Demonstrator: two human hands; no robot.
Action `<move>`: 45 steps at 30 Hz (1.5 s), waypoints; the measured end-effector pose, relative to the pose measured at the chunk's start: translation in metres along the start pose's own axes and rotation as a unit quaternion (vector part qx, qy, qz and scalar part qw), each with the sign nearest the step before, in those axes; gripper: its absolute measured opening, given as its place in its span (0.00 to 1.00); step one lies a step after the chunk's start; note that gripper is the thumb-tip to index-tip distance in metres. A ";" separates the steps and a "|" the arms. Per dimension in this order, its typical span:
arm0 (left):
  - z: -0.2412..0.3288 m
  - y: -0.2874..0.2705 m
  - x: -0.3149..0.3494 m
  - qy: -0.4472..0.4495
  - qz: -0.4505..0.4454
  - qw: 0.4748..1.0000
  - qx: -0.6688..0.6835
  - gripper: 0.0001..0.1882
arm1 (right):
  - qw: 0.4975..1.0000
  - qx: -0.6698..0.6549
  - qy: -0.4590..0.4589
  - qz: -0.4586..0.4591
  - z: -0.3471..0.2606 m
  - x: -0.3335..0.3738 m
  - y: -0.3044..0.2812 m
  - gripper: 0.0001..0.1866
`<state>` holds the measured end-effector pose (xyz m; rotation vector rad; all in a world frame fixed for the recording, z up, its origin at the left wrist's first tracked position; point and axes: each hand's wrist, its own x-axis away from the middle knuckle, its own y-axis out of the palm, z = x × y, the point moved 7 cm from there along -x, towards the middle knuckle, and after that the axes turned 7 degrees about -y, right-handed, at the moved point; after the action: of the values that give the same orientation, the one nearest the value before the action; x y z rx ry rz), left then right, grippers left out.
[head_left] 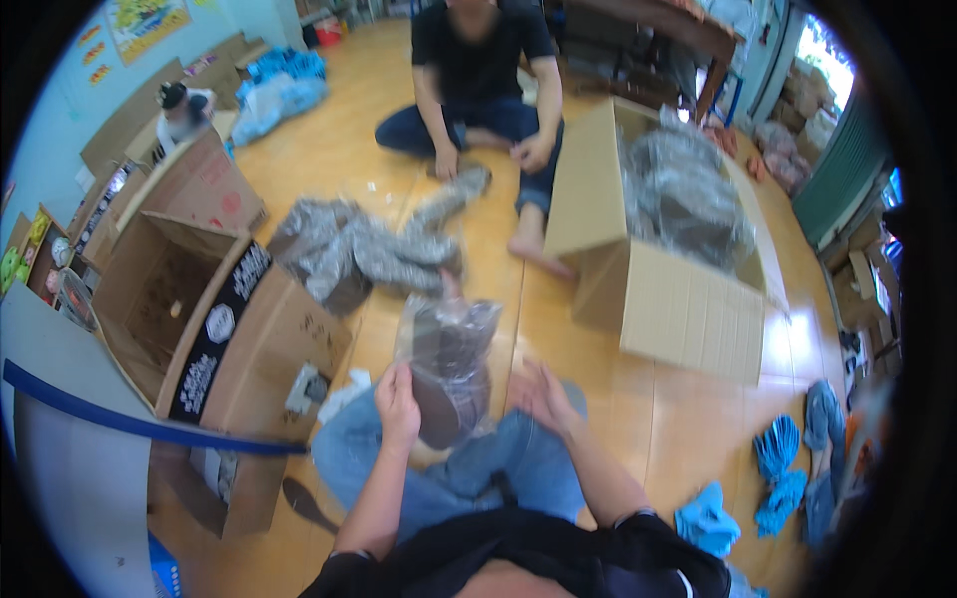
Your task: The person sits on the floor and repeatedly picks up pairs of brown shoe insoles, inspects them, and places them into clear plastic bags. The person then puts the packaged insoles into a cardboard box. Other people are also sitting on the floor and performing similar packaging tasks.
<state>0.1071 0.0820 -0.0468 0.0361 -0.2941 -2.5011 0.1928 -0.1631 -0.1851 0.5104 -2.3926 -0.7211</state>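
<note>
A clear plastic bag (451, 344) with flat, brown, rounded pieces in it, which look like shoe soles, stands in front of my crossed legs. My left hand (398, 407) is closed on the bag's left edge. To the right of the bag, apart from it, my right hand (543, 398) is open over my right knee, fingers spread and somewhat blurred. Beyond the bag lies a pile of similar bagged brown pieces (344, 254) on the floor. One loose dark sole-shaped piece (309, 505) rests beside my left knee.
Across from me sits another person (483, 85), one hand at a bagged piece. An open cardboard box (688, 324) full of plastic-wrapped items stands at the right. Cardboard boxes (269, 349) and a blue-edged panel (150, 419) stand at my left. Blue cloths (708, 520) lie at lower right.
</note>
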 end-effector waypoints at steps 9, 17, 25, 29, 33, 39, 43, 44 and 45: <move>-0.063 -0.004 0.050 -0.005 -0.110 0.990 -0.085 0.13 | 0.981 0.029 -0.193 0.021 -0.014 0.001 0.073 0.30; -0.088 -0.027 0.071 -0.065 -0.107 0.987 -0.099 0.17 | 0.959 0.181 -0.201 0.084 0.006 0.011 0.055 0.26; -0.007 0.027 0.085 0.084 -0.246 0.842 -0.473 0.15 | 0.909 0.367 -0.196 0.006 0.019 0.030 0.069 0.25; -0.002 0.023 0.085 0.005 -0.241 0.834 -0.497 0.20 | 0.892 0.400 -0.208 0.003 0.014 0.042 0.068 0.24; -0.008 0.022 0.102 -0.027 -0.206 0.837 -0.506 0.32 | 0.889 0.385 -0.248 0.014 0.007 0.045 0.075 0.24; -0.020 0.022 0.124 0.014 -0.211 0.838 -0.504 0.30 | 0.879 0.391 -0.272 0.030 -0.006 0.045 0.080 0.24; -0.040 0.005 0.118 -0.103 -0.246 0.875 -0.405 0.27 | 0.874 0.407 -0.259 0.051 -0.025 0.051 0.074 0.23; -0.045 0.000 0.117 -0.160 -0.240 0.884 -0.367 0.28 | 0.864 0.425 -0.264 0.054 -0.030 0.052 0.075 0.22; -0.043 0.004 0.113 -0.128 -0.243 0.885 -0.377 0.27 | 0.853 0.442 -0.271 0.060 -0.035 0.055 0.079 0.21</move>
<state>0.0219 0.0045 -0.0834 -0.6084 0.6832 -2.9371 0.1588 -0.1422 -0.0910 0.5410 -3.1942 0.4286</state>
